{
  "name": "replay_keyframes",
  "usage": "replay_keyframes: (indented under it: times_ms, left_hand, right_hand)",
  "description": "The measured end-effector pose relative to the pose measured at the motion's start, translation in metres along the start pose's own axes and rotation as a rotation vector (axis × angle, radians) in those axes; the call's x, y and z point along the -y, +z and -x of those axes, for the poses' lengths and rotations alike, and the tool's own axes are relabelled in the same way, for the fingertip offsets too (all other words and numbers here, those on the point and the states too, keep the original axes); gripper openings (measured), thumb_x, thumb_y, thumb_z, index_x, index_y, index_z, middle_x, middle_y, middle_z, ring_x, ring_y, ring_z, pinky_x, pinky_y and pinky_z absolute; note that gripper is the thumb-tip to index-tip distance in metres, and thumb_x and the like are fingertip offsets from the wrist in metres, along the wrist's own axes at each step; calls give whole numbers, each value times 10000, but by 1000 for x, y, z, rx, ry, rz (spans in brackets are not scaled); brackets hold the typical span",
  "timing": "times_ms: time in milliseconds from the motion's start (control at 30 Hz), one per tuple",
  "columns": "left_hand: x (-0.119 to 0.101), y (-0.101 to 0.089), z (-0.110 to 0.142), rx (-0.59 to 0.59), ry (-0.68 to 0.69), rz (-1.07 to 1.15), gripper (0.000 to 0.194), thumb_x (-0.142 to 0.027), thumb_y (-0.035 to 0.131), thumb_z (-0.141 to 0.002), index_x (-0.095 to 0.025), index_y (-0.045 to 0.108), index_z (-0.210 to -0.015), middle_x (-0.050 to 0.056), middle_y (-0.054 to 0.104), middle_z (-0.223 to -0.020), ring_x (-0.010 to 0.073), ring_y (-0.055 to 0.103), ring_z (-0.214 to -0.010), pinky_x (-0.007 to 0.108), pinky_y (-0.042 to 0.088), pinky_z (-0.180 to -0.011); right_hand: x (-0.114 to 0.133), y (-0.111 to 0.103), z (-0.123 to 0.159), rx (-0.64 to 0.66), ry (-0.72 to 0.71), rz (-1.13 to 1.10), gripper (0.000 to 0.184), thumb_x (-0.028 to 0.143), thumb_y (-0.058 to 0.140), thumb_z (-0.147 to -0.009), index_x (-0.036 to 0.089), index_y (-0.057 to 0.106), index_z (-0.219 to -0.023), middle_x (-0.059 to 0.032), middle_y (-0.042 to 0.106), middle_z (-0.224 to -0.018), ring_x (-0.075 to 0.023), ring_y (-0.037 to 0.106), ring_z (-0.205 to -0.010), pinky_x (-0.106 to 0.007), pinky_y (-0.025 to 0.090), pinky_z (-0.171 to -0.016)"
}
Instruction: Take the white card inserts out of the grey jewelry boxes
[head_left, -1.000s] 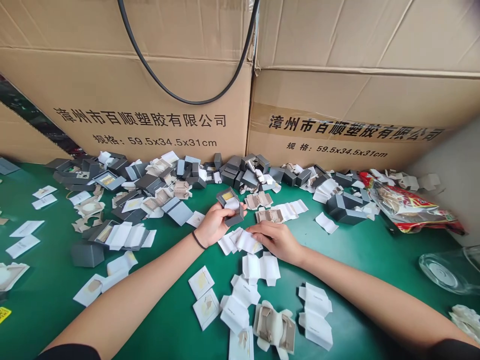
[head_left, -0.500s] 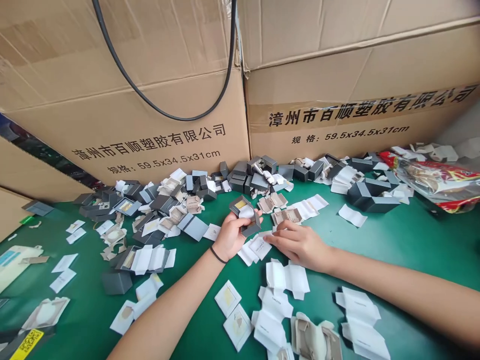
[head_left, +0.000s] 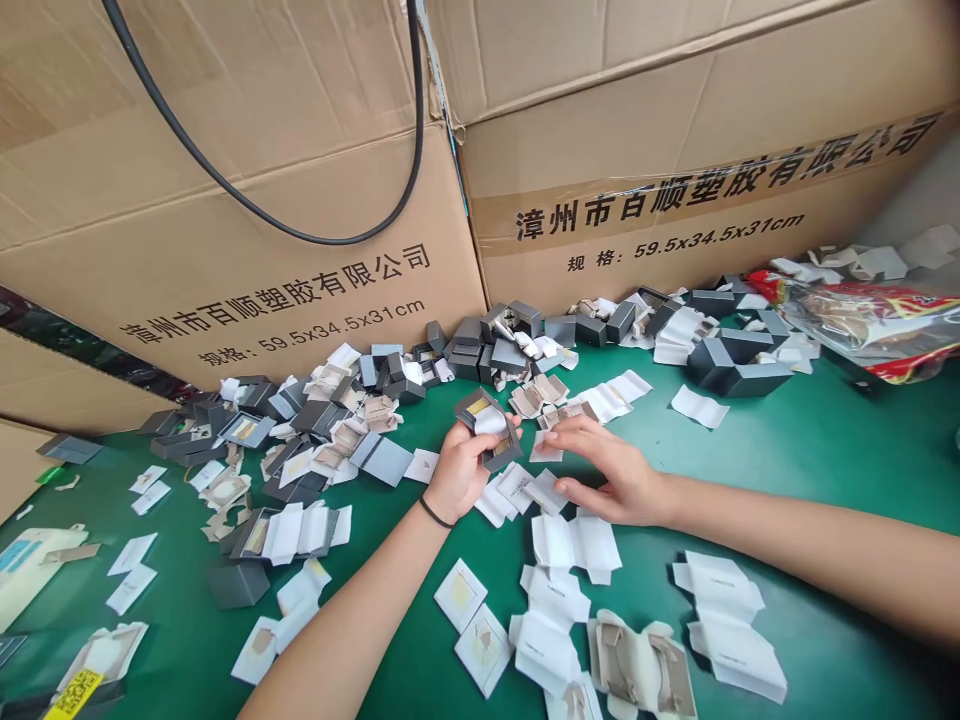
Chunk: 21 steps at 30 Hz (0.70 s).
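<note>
My left hand point(head_left: 457, 474) is closed around a small dark grey box point(head_left: 507, 456) that stands open. White paper and a yellowish patch show inside it. To its right, my right hand point(head_left: 621, 478) has its thumb and fingers spread apart. Its fingertips are at a small white card point(head_left: 546, 452); whether they press on it I cannot tell. Below the box several white printed cards point(head_left: 516, 487) overlap, the rightmost close to my right thumb. Nearer to me lie unfolded white paper inserts point(head_left: 551, 610) and an opened beige insert point(head_left: 643, 665).
Grey boxes and torn packaging point(head_left: 322, 415) are heaped along the back of the green table point(head_left: 375, 620). Large cardboard cartons point(head_left: 315, 200) stand behind, with a black cable point(head_left: 330, 240) hanging in front. A red plastic food bag point(head_left: 870, 320) lies at the back right.
The view has turned and tilted. My right hand has come off the printed cards and spread its fingers, and a small white card now shows at its fingertips. My left hand keeps the box.
</note>
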<state>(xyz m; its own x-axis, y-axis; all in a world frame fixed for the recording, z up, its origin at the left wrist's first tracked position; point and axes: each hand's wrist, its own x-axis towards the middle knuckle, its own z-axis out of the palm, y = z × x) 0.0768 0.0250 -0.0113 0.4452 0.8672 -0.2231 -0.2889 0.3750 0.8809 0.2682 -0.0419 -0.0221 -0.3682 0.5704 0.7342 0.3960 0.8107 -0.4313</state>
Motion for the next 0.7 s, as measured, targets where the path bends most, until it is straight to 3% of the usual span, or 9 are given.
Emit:
replay_keyframes:
  times_ms: [133,400,567,700]
  left_hand:
    - [2,4,1,2,26,-121,344,-99,582,-673,-137,561,-1015,79,676,-995,216,627,-964,335,480,-845]
    - [11,5,2,65,149,-392,399,-48,567,-661,-193,518,-1030,27,657,-999,180,616,-965,296,465,-850]
    - [8,2,2,106,98,-324,426,-82,601,-666,-184,510,-1069,60,630,-1087,202,606,-970,323,488,-828]
    - [1,4,4,106,2,-215,407,-189,653,-698,-179,520,-1083,76,630,-1084,198,630,-875,348,521,-769]
  right_hand:
    - [-1,1,-1,-70,-40,68,403,43,477,-839,219,479,-1201,-73,608,-939,-184,554,-909,-368,514,-788]
    - [-5,2,0,-135,103,116,363,40,413,-869,227,497,-1169,-68,550,-919,-162,555,-847,-322,514,-723]
    - [-9,2,-1,-68,214,110,299,90,347,-909,229,557,-1071,-59,475,-908,-137,551,-811,-287,515,-694]
    - [-13,1,-3,-52,248,97,267,121,372,-913,231,613,-949,-69,499,-955,-166,537,-914,-324,510,-757]
